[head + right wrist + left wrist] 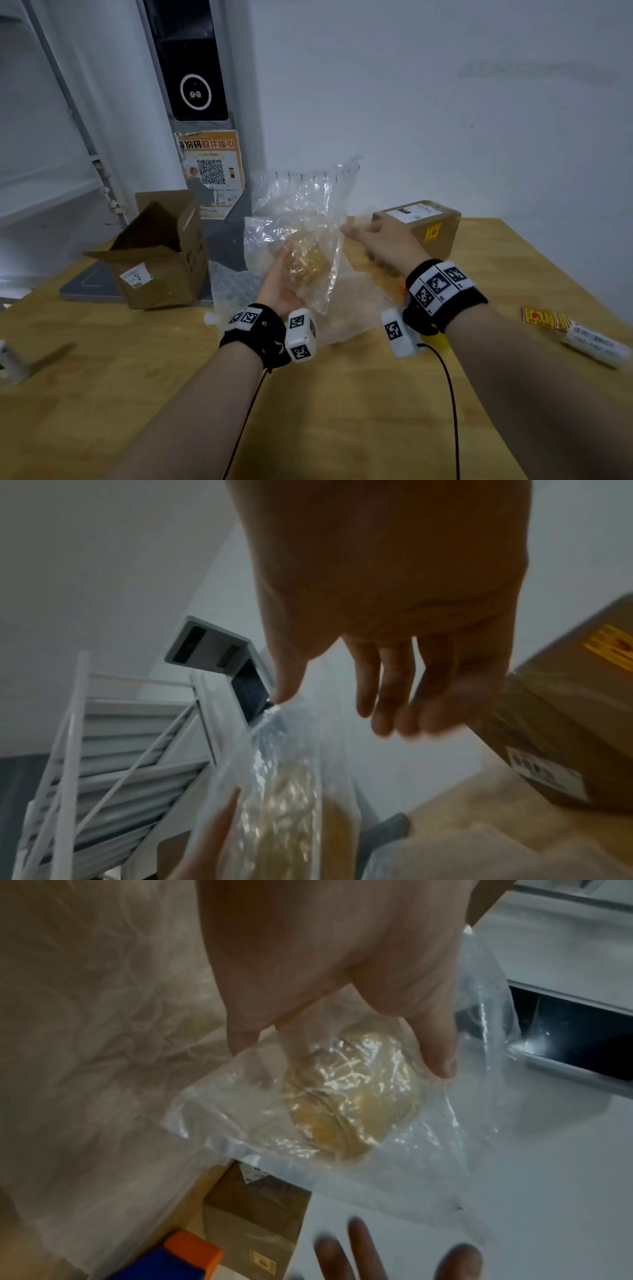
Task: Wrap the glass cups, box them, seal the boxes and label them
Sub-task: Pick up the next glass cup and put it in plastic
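Observation:
My left hand (287, 262) holds up an amber glass cup (305, 264) inside a clear plastic air-cushion wrap (301, 198), above the wooden table (342, 411). In the left wrist view the thumb and fingers (441, 1053) curl round the cup (352, 1096) through the film. My right hand (358, 233) hovers at the wrap's right edge with its fingers (380, 702) relaxed and apart; the thumb tip just touches the film (270, 739). An open cardboard box (161, 253) stands to the left.
A sealed, labelled cardboard box (421, 226) stands behind my right hand. A crumpled sheet of clear wrap (352, 308) lies on the table under both hands. Yellow stickers and a label strip (575, 332) lie at the right edge. A grey flat scale (89, 284) sits by the open box.

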### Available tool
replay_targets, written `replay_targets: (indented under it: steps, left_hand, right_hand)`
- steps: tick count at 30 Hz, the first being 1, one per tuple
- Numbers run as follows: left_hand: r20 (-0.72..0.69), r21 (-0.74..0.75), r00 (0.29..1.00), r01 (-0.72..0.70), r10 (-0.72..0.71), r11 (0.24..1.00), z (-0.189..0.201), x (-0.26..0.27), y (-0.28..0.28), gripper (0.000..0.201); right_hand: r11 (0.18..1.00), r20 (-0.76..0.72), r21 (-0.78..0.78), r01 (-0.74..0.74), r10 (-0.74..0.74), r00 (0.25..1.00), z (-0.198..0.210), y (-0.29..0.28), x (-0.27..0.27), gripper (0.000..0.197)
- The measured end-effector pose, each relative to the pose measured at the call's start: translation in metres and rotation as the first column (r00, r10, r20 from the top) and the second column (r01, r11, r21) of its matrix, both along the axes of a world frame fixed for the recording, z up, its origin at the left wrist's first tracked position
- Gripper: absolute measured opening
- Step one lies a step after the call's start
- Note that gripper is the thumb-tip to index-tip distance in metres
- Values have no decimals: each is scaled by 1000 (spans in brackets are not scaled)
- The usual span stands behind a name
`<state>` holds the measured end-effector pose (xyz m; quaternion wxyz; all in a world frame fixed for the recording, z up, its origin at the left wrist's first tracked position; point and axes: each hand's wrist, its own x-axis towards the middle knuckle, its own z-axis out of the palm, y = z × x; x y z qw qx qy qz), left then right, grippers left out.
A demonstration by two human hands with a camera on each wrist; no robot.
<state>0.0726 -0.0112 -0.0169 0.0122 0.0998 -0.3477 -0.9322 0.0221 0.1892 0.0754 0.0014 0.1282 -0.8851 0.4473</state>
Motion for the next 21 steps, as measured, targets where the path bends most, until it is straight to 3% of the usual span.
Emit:
replay_targets:
  steps: [2,3,6,9,10,12,15,21]
  left_hand:
    - [-68,-27,997,33,-35,999,4,0,3,76]
    - [-93,-70,995,33,-40,997,7,1,6,73]
    - [-74,-279,997,2,-24,960,22,5,12,71]
    - [-2,-372,997,-74,78,925,30,5,8,109]
    - [-11,-373,991,-127,133,919,30,4,3,124]
    - [-51,-383,981,-191,185,904,29,5,-7,134]
    - [-77,-433,986,-165,146,886,29,8,-18,122]
    - [-87,-517,964,-259,251,816,41,0,-24,55]
  right_hand:
    - [987,184,-136,-86,110,977,-10,-1,5,59]
    - [974,199,-196,-114,153,968,-13,-3,6,57]
    - [930,72,-361,-68,101,992,-13,-8,3,20]
    - [885,-22,-466,-6,-5,1000,-6,-5,-7,25]
    - [864,-41,-502,-24,4,999,-3,-4,-10,26]
    - [791,-45,-607,-79,64,997,3,-1,-12,28]
    - [715,-38,-689,-121,131,991,17,4,-6,27]
    - [677,-24,-723,-135,170,985,22,15,-13,28]
